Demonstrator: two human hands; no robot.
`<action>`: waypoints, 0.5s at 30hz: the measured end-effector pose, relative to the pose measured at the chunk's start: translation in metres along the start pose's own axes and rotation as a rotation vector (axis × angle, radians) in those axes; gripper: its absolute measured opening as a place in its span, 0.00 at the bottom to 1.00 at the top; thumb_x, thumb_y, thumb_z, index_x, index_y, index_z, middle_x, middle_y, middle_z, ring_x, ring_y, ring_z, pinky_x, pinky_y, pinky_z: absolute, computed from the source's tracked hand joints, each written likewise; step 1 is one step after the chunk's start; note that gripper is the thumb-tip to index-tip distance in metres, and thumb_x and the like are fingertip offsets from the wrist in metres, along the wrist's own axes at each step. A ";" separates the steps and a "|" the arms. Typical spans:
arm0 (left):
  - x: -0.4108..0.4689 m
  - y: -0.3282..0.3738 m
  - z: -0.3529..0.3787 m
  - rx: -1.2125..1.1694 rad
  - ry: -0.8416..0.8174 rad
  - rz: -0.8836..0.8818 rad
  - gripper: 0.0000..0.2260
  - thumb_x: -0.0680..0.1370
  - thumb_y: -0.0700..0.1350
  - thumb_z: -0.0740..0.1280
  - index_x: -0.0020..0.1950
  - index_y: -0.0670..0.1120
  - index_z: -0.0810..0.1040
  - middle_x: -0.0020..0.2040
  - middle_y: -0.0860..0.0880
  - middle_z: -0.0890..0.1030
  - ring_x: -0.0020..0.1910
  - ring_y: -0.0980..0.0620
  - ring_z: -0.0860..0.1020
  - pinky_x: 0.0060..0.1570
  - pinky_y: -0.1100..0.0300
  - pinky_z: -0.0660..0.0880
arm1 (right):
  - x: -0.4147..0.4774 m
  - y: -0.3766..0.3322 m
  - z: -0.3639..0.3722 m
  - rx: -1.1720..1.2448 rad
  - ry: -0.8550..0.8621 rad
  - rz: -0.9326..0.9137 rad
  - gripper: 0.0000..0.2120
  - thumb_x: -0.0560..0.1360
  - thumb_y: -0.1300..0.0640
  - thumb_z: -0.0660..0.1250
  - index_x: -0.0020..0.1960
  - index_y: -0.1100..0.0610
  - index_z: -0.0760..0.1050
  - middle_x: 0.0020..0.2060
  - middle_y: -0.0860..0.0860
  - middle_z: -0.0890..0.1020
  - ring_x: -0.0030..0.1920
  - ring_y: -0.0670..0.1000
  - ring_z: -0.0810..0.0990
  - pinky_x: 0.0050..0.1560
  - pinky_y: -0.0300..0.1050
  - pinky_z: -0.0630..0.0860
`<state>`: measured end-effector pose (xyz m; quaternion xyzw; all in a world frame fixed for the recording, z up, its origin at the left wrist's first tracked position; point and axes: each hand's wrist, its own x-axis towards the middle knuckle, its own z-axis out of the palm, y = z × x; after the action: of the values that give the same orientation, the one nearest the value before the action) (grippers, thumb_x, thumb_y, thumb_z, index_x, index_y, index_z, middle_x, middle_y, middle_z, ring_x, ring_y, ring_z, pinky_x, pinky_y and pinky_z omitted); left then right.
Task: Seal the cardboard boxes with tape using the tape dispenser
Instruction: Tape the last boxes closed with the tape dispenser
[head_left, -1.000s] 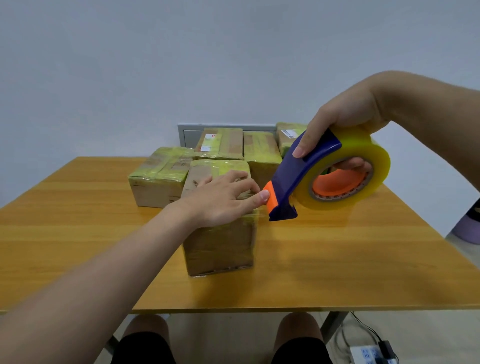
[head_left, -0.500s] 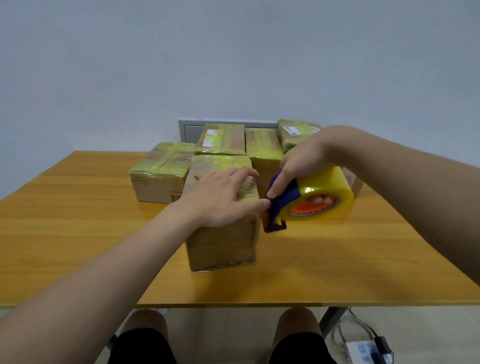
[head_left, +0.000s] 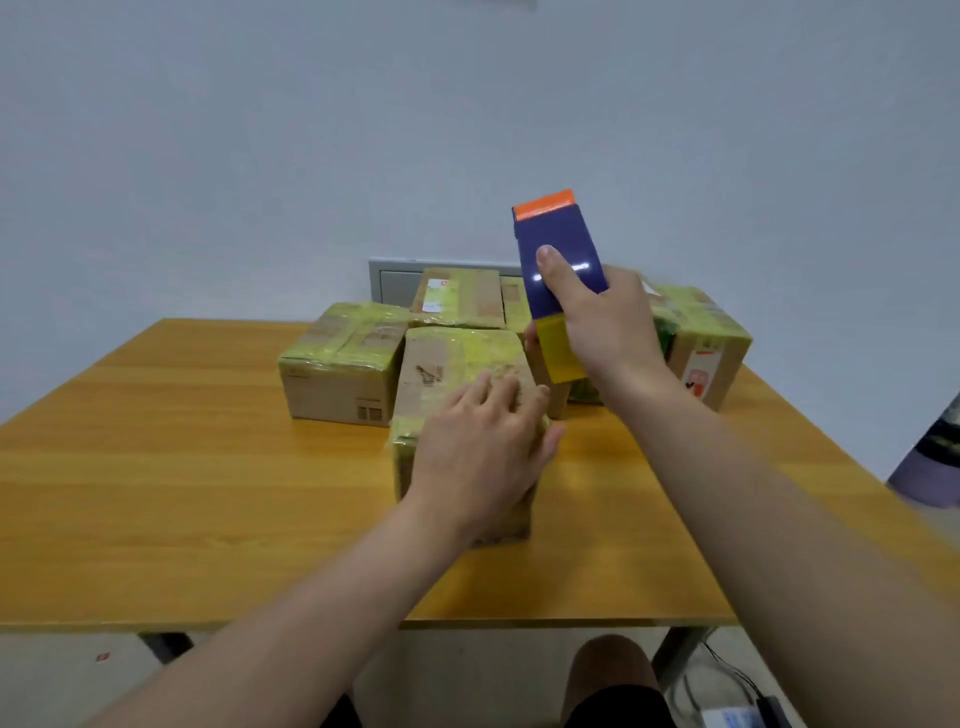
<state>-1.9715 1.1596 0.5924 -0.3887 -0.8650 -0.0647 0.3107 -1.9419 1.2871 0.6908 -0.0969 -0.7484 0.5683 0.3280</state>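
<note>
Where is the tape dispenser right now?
Right of centre in the head view: the right hand grips the tape dispenser in the air, above and just right of the front box under the left hand.

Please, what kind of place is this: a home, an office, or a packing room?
Probably a small makeshift packing station in a plain room: one wooden table by a bare wall, several taped cardboard boxes on it, and a tape dispenser in the right hand.
</note>
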 end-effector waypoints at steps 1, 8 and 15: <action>0.001 0.004 -0.001 -0.013 -0.008 -0.017 0.22 0.85 0.61 0.56 0.68 0.52 0.80 0.62 0.48 0.83 0.63 0.45 0.81 0.52 0.51 0.80 | -0.001 -0.004 0.012 0.056 0.019 -0.012 0.17 0.80 0.42 0.68 0.48 0.57 0.79 0.37 0.54 0.84 0.34 0.55 0.86 0.36 0.51 0.83; 0.012 -0.047 -0.026 -0.331 -0.174 0.047 0.24 0.78 0.70 0.64 0.68 0.59 0.80 0.61 0.58 0.84 0.57 0.54 0.81 0.53 0.55 0.80 | -0.009 0.011 0.043 0.171 0.084 -0.080 0.15 0.72 0.47 0.68 0.47 0.59 0.79 0.37 0.55 0.83 0.34 0.59 0.84 0.35 0.53 0.81; -0.019 -0.075 0.008 -0.809 0.326 0.029 0.14 0.77 0.58 0.74 0.51 0.48 0.89 0.50 0.54 0.88 0.52 0.61 0.85 0.52 0.54 0.83 | -0.011 0.032 0.058 0.101 -0.045 -0.172 0.15 0.76 0.43 0.68 0.54 0.53 0.78 0.46 0.56 0.84 0.46 0.64 0.83 0.49 0.69 0.80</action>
<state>-2.0190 1.0990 0.5852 -0.4761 -0.7041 -0.4544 0.2668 -1.9752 1.2461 0.6496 -0.0030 -0.7315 0.5771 0.3631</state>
